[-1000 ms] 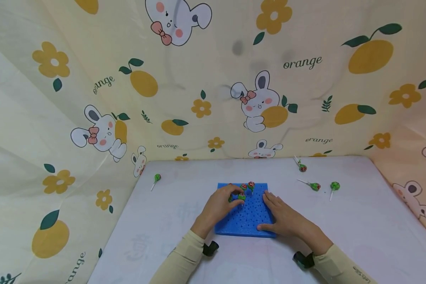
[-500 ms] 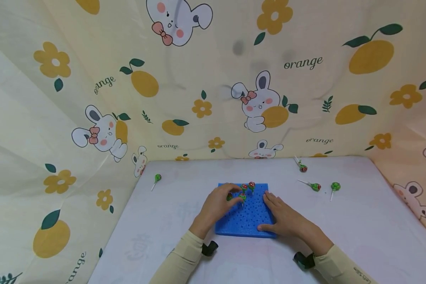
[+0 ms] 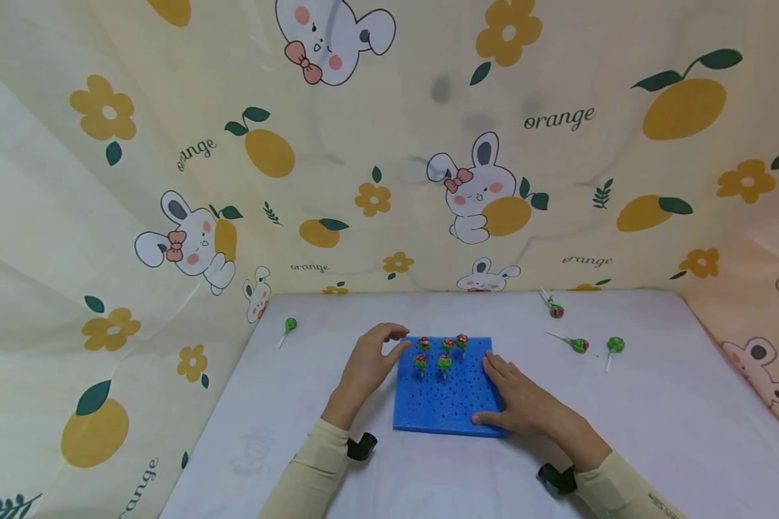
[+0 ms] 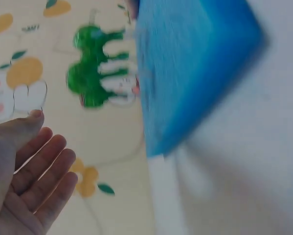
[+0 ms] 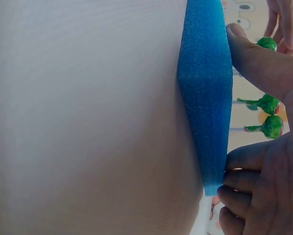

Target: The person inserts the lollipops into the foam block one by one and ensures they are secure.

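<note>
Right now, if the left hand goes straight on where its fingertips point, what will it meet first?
Most likely the lollipop standing near the far-left corner of the blue board: in the head view, the left hand points toward it. Depth is unclear, so the hand might pass above.

Room over near left of blue board (image 3: 422,407), standing lollipops (image 3: 444,362) obstructing behind

Five lollipops (image 3: 444,361) in block (image 3: 441,417), one lollipop (image 3: 290,324) left, three lollipops (image 3: 581,346) right
</note>
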Demonstrator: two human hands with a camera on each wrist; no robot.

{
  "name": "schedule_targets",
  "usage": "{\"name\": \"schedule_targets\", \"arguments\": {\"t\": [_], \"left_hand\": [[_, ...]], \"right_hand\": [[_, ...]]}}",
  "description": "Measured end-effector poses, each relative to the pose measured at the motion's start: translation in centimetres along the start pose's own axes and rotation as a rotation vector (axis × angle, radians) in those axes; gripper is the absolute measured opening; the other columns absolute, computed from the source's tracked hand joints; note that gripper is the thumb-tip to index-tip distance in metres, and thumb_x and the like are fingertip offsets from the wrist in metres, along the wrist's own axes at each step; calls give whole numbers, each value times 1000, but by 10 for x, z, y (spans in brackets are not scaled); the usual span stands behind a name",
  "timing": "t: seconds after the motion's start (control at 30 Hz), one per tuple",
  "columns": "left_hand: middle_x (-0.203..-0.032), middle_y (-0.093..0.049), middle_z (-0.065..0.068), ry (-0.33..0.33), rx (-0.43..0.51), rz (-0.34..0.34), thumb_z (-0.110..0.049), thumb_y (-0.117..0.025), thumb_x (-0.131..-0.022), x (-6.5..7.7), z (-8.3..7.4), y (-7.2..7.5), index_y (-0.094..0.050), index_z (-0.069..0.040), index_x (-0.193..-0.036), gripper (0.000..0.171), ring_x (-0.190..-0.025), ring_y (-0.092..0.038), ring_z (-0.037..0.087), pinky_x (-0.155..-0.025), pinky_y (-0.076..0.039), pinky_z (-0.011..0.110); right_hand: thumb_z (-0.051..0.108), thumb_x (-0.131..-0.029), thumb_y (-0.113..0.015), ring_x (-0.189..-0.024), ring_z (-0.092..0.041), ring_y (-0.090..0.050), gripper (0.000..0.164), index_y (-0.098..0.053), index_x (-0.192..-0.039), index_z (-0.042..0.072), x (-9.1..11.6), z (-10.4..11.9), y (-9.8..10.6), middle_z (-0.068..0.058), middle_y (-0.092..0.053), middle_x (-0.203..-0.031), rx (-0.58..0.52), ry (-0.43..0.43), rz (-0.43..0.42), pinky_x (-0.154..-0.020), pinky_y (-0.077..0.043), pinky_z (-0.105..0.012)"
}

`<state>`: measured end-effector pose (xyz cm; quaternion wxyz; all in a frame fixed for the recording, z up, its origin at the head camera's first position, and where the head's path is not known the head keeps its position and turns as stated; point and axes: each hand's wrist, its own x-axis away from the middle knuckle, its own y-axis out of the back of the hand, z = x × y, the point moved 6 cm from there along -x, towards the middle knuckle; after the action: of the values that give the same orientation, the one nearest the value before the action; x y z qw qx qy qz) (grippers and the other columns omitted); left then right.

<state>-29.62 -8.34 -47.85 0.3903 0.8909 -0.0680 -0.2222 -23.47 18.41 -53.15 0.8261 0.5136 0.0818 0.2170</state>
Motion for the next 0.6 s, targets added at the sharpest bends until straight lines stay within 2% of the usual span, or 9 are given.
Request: {"name": "schedule_targets", "arguments": {"t": [0.23, 0.6], "left_hand": [[-120, -75, 4, 73, -45, -50, -24, -77, -103, 0, 35, 22, -74, -13, -125, 25, -112, -71, 22, -101, -61, 43], [-119, -75, 10, 147, -88, -86, -20, -79, -101, 5, 86, 43, -75, -6, -121, 25, -109, -73, 27, -97, -61, 45]], "right_hand": [[66, -89, -79, -158, -53, -24, 118, -29, -165, -9, 1, -1, 0, -30, -24, -173, 12, -4, -6, -129, -23, -64], [66, -88, -80, -158, -53, -24, 119, -29, -165, -9, 0, 0, -1, -30, -24, -173, 6, -13, 4, -129, -23, -64]]}}
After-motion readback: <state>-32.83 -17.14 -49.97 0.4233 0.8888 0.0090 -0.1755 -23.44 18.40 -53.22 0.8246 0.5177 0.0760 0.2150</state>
